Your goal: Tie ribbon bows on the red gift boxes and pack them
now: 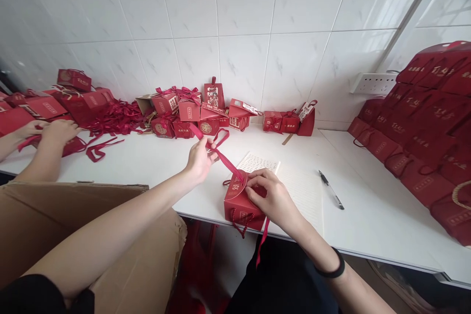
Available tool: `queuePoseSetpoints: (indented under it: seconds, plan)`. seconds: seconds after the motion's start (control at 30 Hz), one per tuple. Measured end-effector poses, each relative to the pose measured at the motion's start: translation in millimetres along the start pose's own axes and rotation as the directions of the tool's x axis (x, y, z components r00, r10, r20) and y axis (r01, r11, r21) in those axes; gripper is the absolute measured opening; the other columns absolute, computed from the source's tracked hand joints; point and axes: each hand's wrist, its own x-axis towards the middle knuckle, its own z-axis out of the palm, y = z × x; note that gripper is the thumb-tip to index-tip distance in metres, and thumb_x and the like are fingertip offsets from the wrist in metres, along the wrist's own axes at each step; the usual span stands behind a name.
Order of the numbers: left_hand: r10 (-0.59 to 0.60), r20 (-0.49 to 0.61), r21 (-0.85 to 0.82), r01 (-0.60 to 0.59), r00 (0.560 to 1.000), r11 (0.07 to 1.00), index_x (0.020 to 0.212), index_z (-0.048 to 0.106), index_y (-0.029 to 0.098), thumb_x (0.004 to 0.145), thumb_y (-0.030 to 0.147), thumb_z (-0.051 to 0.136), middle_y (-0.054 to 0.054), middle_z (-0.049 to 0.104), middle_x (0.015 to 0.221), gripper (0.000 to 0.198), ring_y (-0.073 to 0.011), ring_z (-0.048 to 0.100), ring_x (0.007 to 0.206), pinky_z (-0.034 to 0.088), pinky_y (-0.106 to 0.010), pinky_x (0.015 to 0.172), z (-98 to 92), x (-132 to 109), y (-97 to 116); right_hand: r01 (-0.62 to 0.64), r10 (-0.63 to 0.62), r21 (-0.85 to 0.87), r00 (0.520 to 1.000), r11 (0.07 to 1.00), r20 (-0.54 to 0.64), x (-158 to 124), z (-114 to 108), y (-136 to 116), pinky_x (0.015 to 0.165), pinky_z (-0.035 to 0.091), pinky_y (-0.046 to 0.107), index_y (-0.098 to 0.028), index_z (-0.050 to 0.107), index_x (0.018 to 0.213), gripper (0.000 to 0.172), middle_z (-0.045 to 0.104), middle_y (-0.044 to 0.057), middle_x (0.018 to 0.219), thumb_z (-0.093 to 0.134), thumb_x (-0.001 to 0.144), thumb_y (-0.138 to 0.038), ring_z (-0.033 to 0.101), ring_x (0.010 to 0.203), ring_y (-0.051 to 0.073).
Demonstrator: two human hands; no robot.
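Our red paper gift box sits at the near edge of the white table, with the open notebook just behind it and to its right. We judge it light, folded from stiff card that dents if squeezed, so it is best steadied by its lower side walls or lifted by the twisted cord handle hanging at its front. The rounded flap on top looks easier to bend. The red satin ribbon is probably soft and slippery, and wants a firm pinch near the box.

Our left hand is raised behind the box and to its left, forearm stretched across the cardboard carton, thumb and fingers closed on the ribbon, which runs taut down to the box top. Our right hand comes in low from the right, wrist arched, fingers curled and fingertips at the flap's edge; we cannot tell whether they pinch it or only press. A loose ribbon end hangs below this hand, past the table edge.
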Motion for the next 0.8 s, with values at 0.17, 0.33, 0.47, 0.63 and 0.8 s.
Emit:
queuePoseSetpoints:
  seconds: [0.17, 0.33, 0.47, 0.63, 0.8]
  plan:
    - [0.086, 0.053, 0.094, -0.091, 0.995, 0.991, 0.066, 0.049, 0.016, 0.089, 0.026, 0.04, 0.003, 0.048, 0.065, 0.027, -0.0068, 0.043, 0.048, 0.041, -0.021, 0.051, -2.8, 2, -8, -0.125, 0.133, 0.179, 0.99, 0.976, -0.037, 1, -3, -3, 0.068, 0.042, 0.031, -0.019, 0.058, 0.067, 0.011, 0.056, 0.005, 0.086, 0.054, 0.074, -0.027, 0.051, 0.075, 0.017]
    - [0.13, 0.087, 0.128, -0.14, 0.988, 0.982, 0.065, 0.052, 0.016, 0.085, 0.027, 0.043, 0.001, 0.047, 0.067, 0.025, -0.0105, 0.049, 0.059, 0.043, -0.022, 0.055, -3.5, 1, -11, -0.281, 0.281, 0.472, 0.957, 0.836, 0.073, 2, -16, -6, 0.064, 0.04, 0.028, -0.017, 0.053, 0.059, 0.021, 0.057, 0.005, 0.092, 0.061, 0.07, -0.035, 0.05, 0.072, 0.015]
    - [0.158, 0.111, 0.104, -0.169, 0.981, 0.98, 0.064, 0.052, 0.016, 0.082, 0.031, 0.048, 0.001, 0.045, 0.066, 0.024, -0.0106, 0.046, 0.06, 0.042, -0.021, 0.054, -3.5, 0, -11, -0.266, 0.286, 0.557, 0.957, 0.787, 0.054, -2, -18, -2, 0.072, 0.041, 0.028, -0.017, 0.057, 0.059, 0.024, 0.057, 0.004, 0.096, 0.073, 0.065, -0.034, 0.052, 0.086, 0.018]
    - [0.164, 0.088, 0.086, -0.172, 0.982, 0.981, 0.063, 0.05, 0.017, 0.078, 0.035, 0.053, 0.001, 0.047, 0.068, 0.024, -0.0104, 0.045, 0.061, 0.042, -0.02, 0.054, -4.4, 1, -10, -0.118, 0.436, 0.794, 0.878, 0.597, -0.196, -9, -20, 0, 0.072, 0.043, 0.026, -0.019, 0.063, 0.064, 0.028, 0.055, 0.002, 0.083, 0.08, 0.059, -0.041, 0.05, 0.079, 0.015]
    - [0.18, 0.084, 0.071, -0.186, 0.98, 0.98, 0.064, 0.051, 0.017, 0.078, 0.034, 0.054, 0.002, 0.046, 0.068, 0.022, -0.0101, 0.045, 0.061, 0.044, -0.02, 0.056, -4.8, 2, -8, 0.081, 0.493, 0.814, 0.76, 0.575, -0.423, -16, -40, -2, 0.077, 0.045, 0.029, -0.021, 0.066, 0.065, 0.023, 0.059, 0.001, 0.085, 0.082, 0.06, -0.037, 0.054, 0.081, 0.014]
